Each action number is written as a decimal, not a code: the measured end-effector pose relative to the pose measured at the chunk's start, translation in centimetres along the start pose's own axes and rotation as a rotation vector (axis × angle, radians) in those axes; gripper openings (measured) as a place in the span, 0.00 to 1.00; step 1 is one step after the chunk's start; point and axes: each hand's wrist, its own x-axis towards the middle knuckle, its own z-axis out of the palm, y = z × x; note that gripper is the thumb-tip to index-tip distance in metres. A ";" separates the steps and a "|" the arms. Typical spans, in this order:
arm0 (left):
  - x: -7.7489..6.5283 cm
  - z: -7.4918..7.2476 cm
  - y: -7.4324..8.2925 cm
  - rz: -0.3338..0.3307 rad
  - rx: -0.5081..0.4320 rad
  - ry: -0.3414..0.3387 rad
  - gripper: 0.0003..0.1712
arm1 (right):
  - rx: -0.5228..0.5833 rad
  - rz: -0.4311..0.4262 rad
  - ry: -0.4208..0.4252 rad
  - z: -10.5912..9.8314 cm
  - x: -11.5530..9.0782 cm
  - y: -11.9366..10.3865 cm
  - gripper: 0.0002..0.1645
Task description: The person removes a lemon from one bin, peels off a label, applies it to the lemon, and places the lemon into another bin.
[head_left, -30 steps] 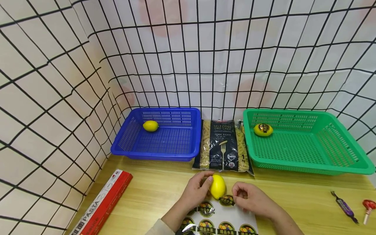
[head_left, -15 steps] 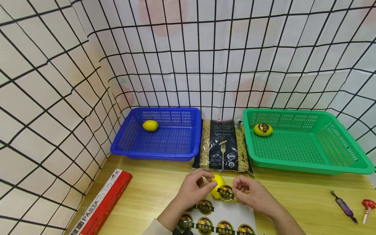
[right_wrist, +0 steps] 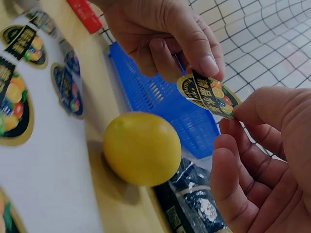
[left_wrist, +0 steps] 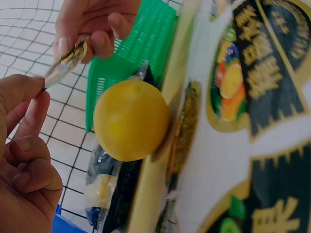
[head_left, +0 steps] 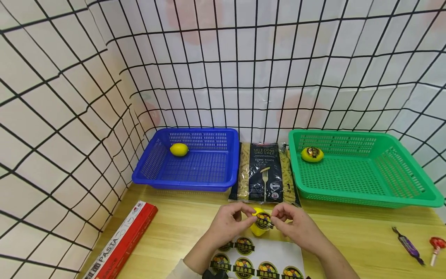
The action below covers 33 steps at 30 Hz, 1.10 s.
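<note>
Between both hands, a round black-and-gold fruit sticker (head_left: 263,221) is held up above a lemon (head_left: 258,231). My left hand (head_left: 230,223) pinches its left edge between thumb and forefinger. On the opposite edge, my right hand (head_left: 294,224) pinches it the same way. In the right wrist view the sticker (right_wrist: 209,94) is slightly bent, apart from the lemon (right_wrist: 142,149). That lemon lies on the table by the top edge of a white sticker sheet (head_left: 275,252), which bears several more stickers.
A blue basket (head_left: 186,186) with a plain lemon (head_left: 179,149) stands back left. At back right, a green basket (head_left: 366,199) holds a stickered lemon (head_left: 312,154). Between them lies a penne bag (head_left: 265,174). A pasta box (head_left: 122,240), wrapped candy (head_left: 408,245) and lollipop (head_left: 437,248) flank the hands.
The right hand has lifted the sticker off the sheet and moved it left over the lemon. The left hand has left the lemon and now pinches the sticker's other edge.
</note>
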 end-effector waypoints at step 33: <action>0.5 0.9 -2.3 -0.215 -0.123 0.115 0.09 | 0.102 0.214 0.015 1.5 2.4 1.2 0.16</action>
